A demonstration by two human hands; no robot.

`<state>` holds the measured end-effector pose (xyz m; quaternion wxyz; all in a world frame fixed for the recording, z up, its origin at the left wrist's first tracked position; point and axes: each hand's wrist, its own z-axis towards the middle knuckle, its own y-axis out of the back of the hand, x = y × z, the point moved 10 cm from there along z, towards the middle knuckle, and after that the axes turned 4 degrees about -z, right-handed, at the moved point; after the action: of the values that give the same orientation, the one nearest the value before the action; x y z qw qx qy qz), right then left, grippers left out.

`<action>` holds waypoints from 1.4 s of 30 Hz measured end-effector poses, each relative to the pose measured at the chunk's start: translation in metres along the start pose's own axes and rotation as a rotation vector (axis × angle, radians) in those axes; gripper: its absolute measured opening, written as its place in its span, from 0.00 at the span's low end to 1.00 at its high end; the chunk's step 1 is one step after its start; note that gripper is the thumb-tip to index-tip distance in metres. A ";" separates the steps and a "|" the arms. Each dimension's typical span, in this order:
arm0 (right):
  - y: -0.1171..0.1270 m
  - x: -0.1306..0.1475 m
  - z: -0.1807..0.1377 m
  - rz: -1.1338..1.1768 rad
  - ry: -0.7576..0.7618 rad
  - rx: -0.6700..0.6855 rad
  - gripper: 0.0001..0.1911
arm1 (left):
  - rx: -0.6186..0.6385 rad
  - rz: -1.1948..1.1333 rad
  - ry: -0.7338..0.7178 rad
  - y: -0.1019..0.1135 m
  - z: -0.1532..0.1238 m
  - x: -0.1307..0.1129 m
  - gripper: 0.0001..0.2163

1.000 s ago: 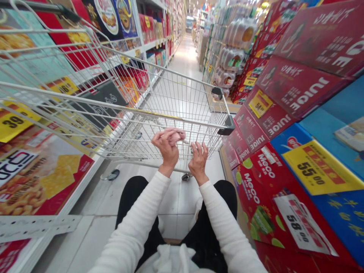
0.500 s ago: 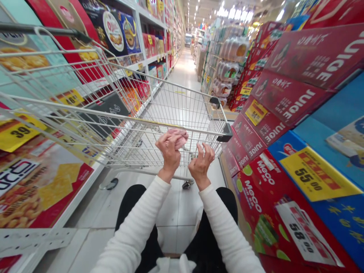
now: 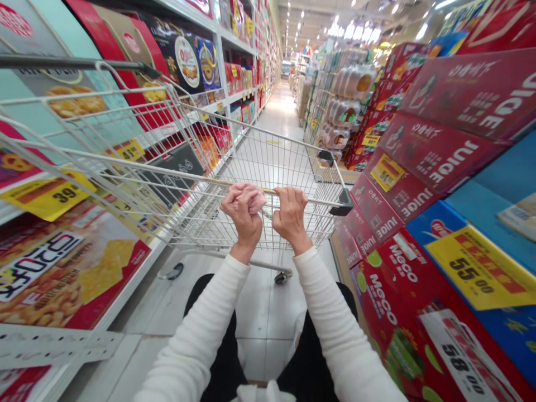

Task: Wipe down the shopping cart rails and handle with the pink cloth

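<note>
Left hand is closed around a crumpled pink cloth at the near top rail of a shopping cart; the right hand curls tightly over that rail, just beside.

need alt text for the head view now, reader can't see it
A person's left hand holds a crumpled pink cloth at the top rail of a wire shopping cart, while the right hand curls over the rail. White shelves line the left; stacked red boxes stand on the right.
</note>
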<state>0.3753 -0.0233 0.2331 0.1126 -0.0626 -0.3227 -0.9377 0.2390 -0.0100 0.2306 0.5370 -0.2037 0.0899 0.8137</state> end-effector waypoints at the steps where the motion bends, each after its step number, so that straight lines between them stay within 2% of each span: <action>1: 0.000 -0.002 0.002 0.011 0.026 0.025 0.28 | -0.006 0.010 0.000 0.004 0.006 0.003 0.10; 3: 0.001 -0.008 0.005 0.022 0.060 0.043 0.26 | -0.031 0.050 0.021 0.018 0.021 0.015 0.11; 8: 0.005 -0.029 0.004 0.031 0.056 -0.017 0.26 | -0.247 0.169 0.097 0.078 0.056 0.050 0.16; 10: 0.008 -0.037 0.003 0.024 0.045 -0.045 0.24 | -0.236 0.185 0.101 0.085 0.061 0.053 0.17; 12: 0.010 -0.044 0.003 -0.002 0.023 -0.067 0.23 | -0.175 0.157 0.059 0.076 0.058 0.045 0.18; 15: 0.011 -0.043 0.004 -0.061 -0.007 -0.077 0.24 | -0.038 0.076 -0.028 0.041 0.041 0.021 0.15; 18: 0.007 -0.023 0.006 -0.084 0.082 -0.053 0.29 | 0.134 0.040 -0.080 0.002 0.023 0.000 0.12; 20: 0.003 -0.010 0.006 -0.077 0.155 -0.036 0.32 | 0.188 0.044 -0.085 -0.008 0.020 -0.003 0.11; 23: 0.001 -0.007 0.005 -0.062 0.174 -0.030 0.35 | 0.135 0.099 -0.052 0.010 0.032 0.006 0.10; 27: 0.000 -0.012 0.003 -0.044 0.149 -0.041 0.35 | -0.111 0.197 0.012 0.065 0.059 0.022 0.15; 29: 0.000 -0.013 0.003 -0.038 0.109 -0.068 0.33 | -0.171 0.211 0.073 0.077 0.063 0.026 0.18; 31: 0.000 -0.013 0.003 -0.025 0.071 -0.096 0.32 | -0.101 0.186 0.084 0.062 0.057 0.022 0.18; 35: -0.001 -0.012 0.003 0.000 0.040 -0.105 0.29 | 0.208 0.102 -0.038 -0.002 0.018 -0.002 0.14; 37: -0.001 -0.013 0.003 0.004 0.053 -0.097 0.27 | 0.317 0.112 -0.072 -0.022 0.000 -0.005 0.13; 39: 0.000 -0.013 0.003 0.001 0.083 -0.082 0.27 | 0.345 0.131 -0.067 -0.023 -0.005 0.000 0.12; 42: 0.000 -0.013 0.003 -0.022 0.102 -0.077 0.30 | 0.242 0.131 -0.016 0.005 0.010 0.013 0.10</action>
<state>0.3878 -0.0192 0.2330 0.1161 -0.0152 -0.2808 -0.9526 0.2271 0.0027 0.2334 0.5040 -0.1248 0.1961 0.8319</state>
